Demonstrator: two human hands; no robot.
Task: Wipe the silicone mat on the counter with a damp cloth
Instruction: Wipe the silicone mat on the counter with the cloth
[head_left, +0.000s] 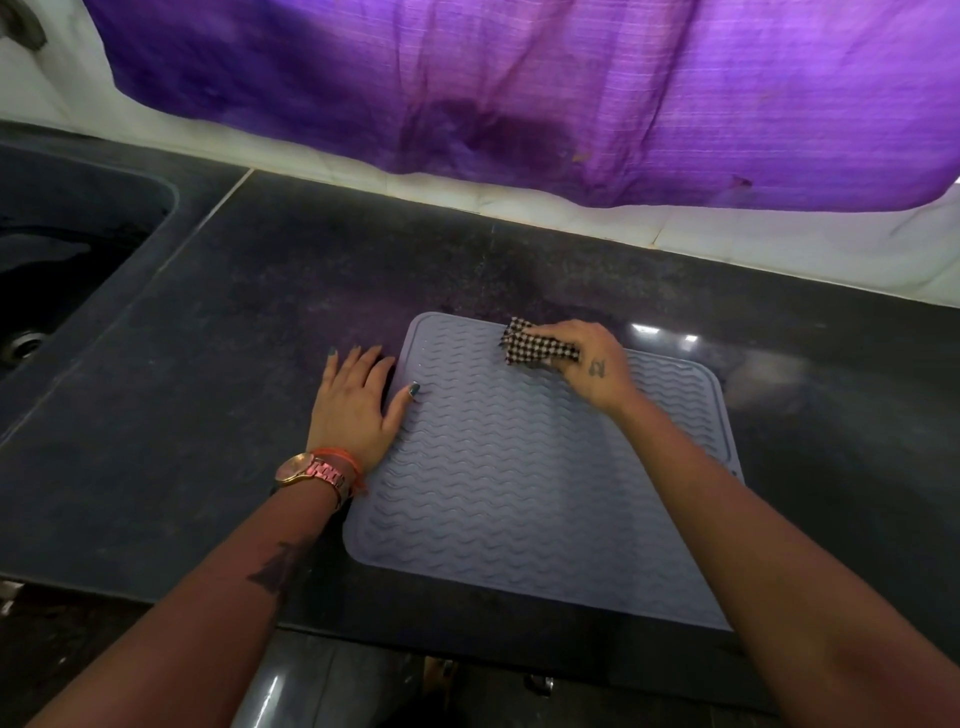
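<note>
Silicone mat (519, 478): pale lavender-grey, rounded corners, raised wavy ribs, lying flat on the dark speckled stone bench (234, 322) near its front edge; right hand (597, 364) curls round a folded checked cloth (537, 348), dark and white weave, pressed on the mat's far edge. Left hand (358, 405) lies flat, fingers spread on the bench, thumb on the mat's left rim; metal-link watch (311, 470) at the wrist; purple woven fabric (571, 93) hangs behind; dark sink (62, 249) at left.

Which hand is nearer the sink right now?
Left. The left hand lies flat at the mat's left edge, on the side toward the sink. The right hand grips the checkered cloth at the mat's far edge, farther away.
</note>
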